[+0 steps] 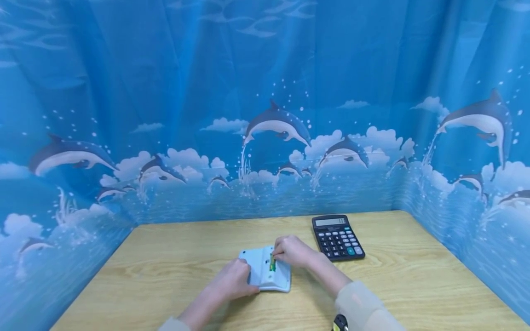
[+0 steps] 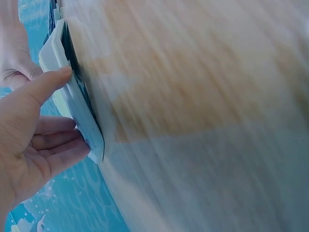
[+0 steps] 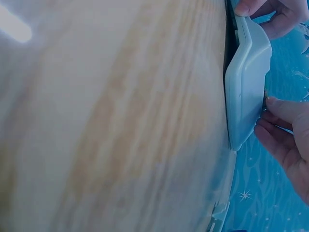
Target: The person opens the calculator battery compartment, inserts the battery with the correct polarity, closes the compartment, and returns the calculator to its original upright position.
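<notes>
A pale blue calculator (image 1: 255, 261) lies face down on the wooden table, its battery slot uncovered. In that slot is a green battery (image 1: 272, 263). My left hand (image 1: 234, 278) grips the calculator's left side, thumb at the near edge and fingers over the far part. The left wrist view shows the left thumb (image 2: 57, 79) pressed to the casing's rim. My right hand (image 1: 293, 250) pinches at the battery's far end with thumb and fingertips. From the right wrist camera, the right thumb and fingers (image 3: 280, 113) meet at the slot, and the casing hides most of the battery.
A black calculator (image 1: 337, 237) lies face up at the back right, just beyond the right hand. A blue curtain (image 1: 256, 193) printed with dolphins closes off the table's back and sides. A dark object (image 1: 340, 322) shows by the right sleeve.
</notes>
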Available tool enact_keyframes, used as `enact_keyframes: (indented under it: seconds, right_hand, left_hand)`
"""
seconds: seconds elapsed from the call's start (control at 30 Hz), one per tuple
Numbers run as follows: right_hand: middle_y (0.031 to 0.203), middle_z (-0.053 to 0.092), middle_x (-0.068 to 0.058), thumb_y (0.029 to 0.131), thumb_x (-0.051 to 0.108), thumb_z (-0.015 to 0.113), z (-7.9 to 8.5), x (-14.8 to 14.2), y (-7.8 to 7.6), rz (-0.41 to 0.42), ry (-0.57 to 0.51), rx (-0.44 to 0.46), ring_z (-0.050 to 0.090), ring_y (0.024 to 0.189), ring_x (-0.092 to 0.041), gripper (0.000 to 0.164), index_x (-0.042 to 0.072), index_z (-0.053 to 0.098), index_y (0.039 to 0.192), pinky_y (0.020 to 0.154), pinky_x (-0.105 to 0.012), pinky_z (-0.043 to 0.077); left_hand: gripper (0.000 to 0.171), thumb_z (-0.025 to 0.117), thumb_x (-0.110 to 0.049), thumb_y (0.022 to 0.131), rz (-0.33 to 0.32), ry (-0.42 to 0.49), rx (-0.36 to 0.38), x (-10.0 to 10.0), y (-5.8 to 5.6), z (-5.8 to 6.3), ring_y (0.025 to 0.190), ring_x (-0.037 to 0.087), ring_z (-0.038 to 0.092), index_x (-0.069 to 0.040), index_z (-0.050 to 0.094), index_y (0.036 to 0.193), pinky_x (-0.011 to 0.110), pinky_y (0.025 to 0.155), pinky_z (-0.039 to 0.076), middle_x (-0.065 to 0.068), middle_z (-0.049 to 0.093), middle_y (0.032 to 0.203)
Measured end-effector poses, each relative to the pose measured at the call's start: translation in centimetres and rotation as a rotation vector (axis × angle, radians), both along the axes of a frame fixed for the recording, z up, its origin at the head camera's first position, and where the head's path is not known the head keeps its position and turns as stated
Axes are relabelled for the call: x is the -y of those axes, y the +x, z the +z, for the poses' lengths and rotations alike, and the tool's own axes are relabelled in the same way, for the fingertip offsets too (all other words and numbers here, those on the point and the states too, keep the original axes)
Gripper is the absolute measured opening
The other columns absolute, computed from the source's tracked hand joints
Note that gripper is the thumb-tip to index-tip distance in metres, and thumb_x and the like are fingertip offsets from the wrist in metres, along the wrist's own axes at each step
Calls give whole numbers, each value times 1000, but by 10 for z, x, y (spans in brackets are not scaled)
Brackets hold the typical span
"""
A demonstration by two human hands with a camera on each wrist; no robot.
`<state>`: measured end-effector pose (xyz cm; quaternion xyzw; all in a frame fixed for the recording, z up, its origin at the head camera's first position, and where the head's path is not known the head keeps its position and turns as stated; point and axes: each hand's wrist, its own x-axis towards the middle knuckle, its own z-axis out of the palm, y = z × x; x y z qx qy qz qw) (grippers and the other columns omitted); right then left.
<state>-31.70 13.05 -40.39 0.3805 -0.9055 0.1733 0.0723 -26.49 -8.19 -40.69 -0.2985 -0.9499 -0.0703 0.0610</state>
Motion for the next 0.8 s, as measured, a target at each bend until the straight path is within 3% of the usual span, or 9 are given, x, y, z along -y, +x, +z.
enact_keyframes:
  seconds: [0.37,0.63,0.8]
  right_hand:
    - [89,65,0,82,10,68,3,-4,1,41,8,-21,60,80,-6,12,8,73,93,71,-14,47]
    - [91,63,2,83,11,67,3,-3,4,86,113,-132,60,82,-7,15,9,72,97,73,-13,46]
    - [89,63,1,82,9,68,2,-2,4,69,93,-132,60,81,-7,14,9,72,95,73,-14,46]
  left_hand:
    - [36,79,-37,67,-6,14,14,-1,0,2,51,8,36,-8,57,65,21,44,32,-3,42,60]
    - [37,79,-36,67,-7,8,11,0,0,3,52,8,36,-9,55,63,22,45,32,-3,42,60]
    - [37,79,-36,66,-2,13,16,0,-1,3,52,8,36,-8,55,63,21,45,33,-3,42,60]
